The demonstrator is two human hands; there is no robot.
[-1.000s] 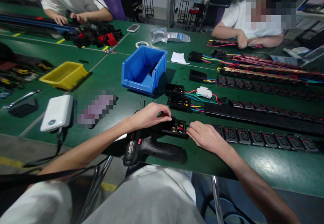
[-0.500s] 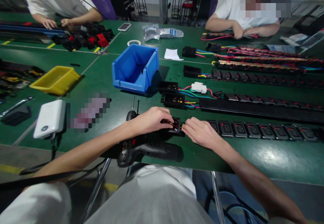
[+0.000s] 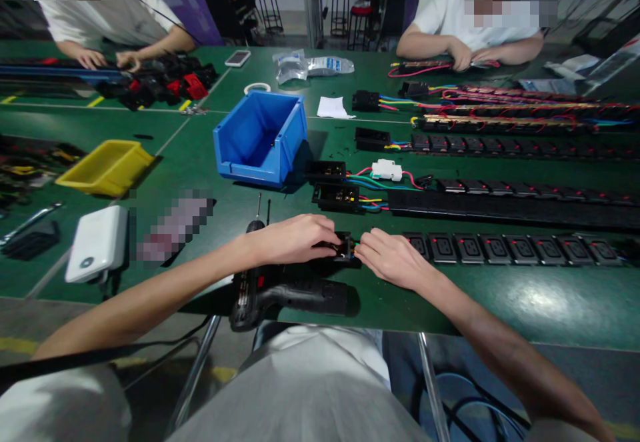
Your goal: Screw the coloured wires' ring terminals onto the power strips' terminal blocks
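Note:
A small black housing lies near the table's front edge, at the left end of a row of black sockets. My left hand is over the left part of this housing, its fingers pinched inside it; what they hold is hidden. At the right end of the housing, my right hand has its fingers closed around the coloured wires, of which only a bit shows. Just behind my hands sits another black housing with coloured wires. Two black power screwdrivers lie beside and below my left forearm.
A blue bin stands behind my left hand. Further left are a yellow tray, a white power bank and a blurred-out object. More wired strips lie behind. Two people's hands work across the table.
The whole view has shifted slightly, with the table's objects now a little further left. Both my hands keep nearly the same place at the black housing.

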